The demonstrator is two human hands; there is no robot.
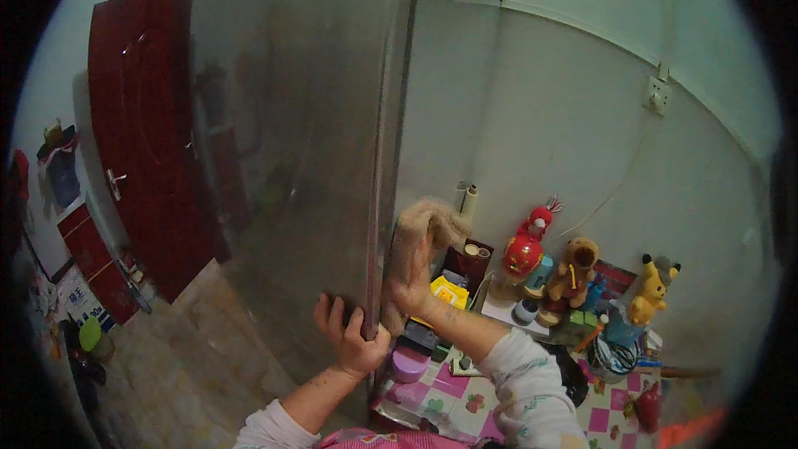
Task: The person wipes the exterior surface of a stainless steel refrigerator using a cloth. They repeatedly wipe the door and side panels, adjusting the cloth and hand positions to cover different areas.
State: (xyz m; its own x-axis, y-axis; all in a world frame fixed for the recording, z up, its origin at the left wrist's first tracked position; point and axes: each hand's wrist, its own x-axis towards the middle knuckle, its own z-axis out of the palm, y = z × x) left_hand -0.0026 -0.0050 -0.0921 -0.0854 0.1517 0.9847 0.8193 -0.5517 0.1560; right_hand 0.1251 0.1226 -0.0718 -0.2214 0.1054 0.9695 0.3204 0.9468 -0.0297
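Note:
A tall grey metal panel (299, 137), its surface dull and reflective, stands upright in front of me. My left hand (356, 337) grips its near vertical edge low down, the fingers spread on the left face and the thumb at the edge. On the panel's right side, my right hand (411, 280) presses a beige cloth (430, 221) against the surface, with the cloth folded over the fingertips. Some of the cloth hangs below that hand, beside the edge. How the right fingers lie under the cloth is partly hidden.
At right, a table with a checked cover (461, 396) holds a purple round container (409, 363), a yellow packet (450, 292), a red bird figure (527, 249), a brown plush toy (573, 271) and a yellow plush toy (651, 293). A dark red door (146, 137) stands at left.

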